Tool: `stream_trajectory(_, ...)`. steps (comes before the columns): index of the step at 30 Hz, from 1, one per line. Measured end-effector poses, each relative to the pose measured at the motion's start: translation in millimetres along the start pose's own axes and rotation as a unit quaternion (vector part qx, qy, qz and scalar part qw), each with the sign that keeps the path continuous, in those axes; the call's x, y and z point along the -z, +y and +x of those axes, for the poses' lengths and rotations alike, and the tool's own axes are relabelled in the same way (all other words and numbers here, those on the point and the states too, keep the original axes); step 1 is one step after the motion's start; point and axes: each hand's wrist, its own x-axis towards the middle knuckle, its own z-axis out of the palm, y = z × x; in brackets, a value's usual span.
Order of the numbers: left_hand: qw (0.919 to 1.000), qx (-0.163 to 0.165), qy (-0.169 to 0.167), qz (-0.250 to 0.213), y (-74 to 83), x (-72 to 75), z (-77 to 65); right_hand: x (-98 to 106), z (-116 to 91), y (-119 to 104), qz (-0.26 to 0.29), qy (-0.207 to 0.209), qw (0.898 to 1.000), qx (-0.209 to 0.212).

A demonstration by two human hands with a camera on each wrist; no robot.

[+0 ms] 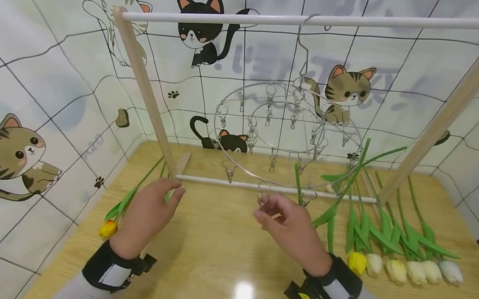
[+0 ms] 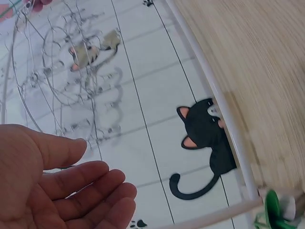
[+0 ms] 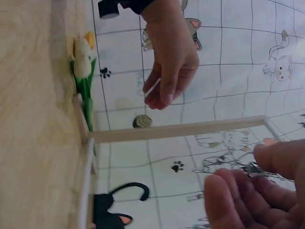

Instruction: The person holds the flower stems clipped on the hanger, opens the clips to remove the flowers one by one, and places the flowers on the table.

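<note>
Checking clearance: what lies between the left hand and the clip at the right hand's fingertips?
Head view: only bare tabletop shows between the left hand and that clip; the lower white rod runs farther back.

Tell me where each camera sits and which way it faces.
Head: head-worn, facing forward and down at rack, clip hanger, tulips; left hand and right hand show.
Left wrist: wrist-worn, facing clip hanger and printed backdrop; left fingers show.
Right wrist: wrist-worn, facing leftward to rack and left hand; right fingers also show.
Shared: both wrist views include rack and clip hanger.
</note>
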Motion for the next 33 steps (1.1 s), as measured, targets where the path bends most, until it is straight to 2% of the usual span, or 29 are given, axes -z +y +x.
stream_trajectory(2, 0.9999, -0.008, 0.003, -0.006, 5.8, -2.9, -3.4, 10.5, -6.7, -9.7, -0.065, -0.029, 0.997, 0.006)
stream_trajectory(6, 0.9996, -0.023, 0.008, -0.010, 12.1, -7.7, -7.6, 43.0, -23.8, -32.3, -0.172, -0.086, 0.981, 0.025)
stream_trajectory(8, 0.9995, -0.029, 0.010, -0.007, 12.6, -11.0, -8.1, 61.4, -31.5, -37.8, -0.198, -0.081, 0.975, 0.062)
stream_trajectory(10, 0.9994, -0.033, 0.011, -0.003, 12.4, -14.4, -8.7, 78.6, -34.8, -37.5, -0.215, -0.038, 0.967, 0.132)
stream_trajectory(12, 0.9993, -0.036, 0.008, -0.005, 12.3, -18.1, -9.3, 92.9, -33.2, -32.6, -0.246, 0.030, 0.944, 0.217)
stream_trajectory(13, 0.9993, -0.036, 0.005, -0.006, 12.7, -19.9, -10.0, 98.5, -31.1, -28.6, -0.264, 0.067, 0.927, 0.256)
stream_trajectory(15, 0.9993, -0.035, -0.002, -0.012, 14.1, -23.5, -11.7, 106.4, -25.0, -20.9, -0.308, 0.121, 0.892, 0.309)
stream_trajectory(17, 0.9993, -0.031, -0.010, -0.018, 16.2, -27.8, -13.3, 110.9, -19.3, -12.7, -0.348, 0.140, 0.866, 0.331)
stream_trajectory(19, 0.9992, -0.028, -0.016, -0.022, 18.4, -32.6, -14.8, 113.4, -15.0, -5.1, -0.374, 0.133, 0.855, 0.335)
stream_trajectory(21, 0.9992, -0.029, -0.019, -0.023, 19.9, -38.7, -15.6, 115.1, -11.6, 1.1, -0.391, 0.124, 0.851, 0.329)
stream_trajectory(26, 0.9985, -0.045, -0.025, -0.020, 26.9, -52.2, -17.2, 118.5, -7.6, 8.5, -0.405, 0.112, 0.855, 0.303)
stream_trajectory(29, 0.9979, -0.046, -0.039, -0.020, 32.8, -57.8, -17.3, 118.4, -6.6, 9.7, -0.406, 0.115, 0.857, 0.297)
stream_trajectory(33, 0.9967, -0.048, -0.063, -0.018, 40.7, -66.3, -17.0, 116.8, -7.0, 9.7, -0.415, 0.122, 0.851, 0.297)
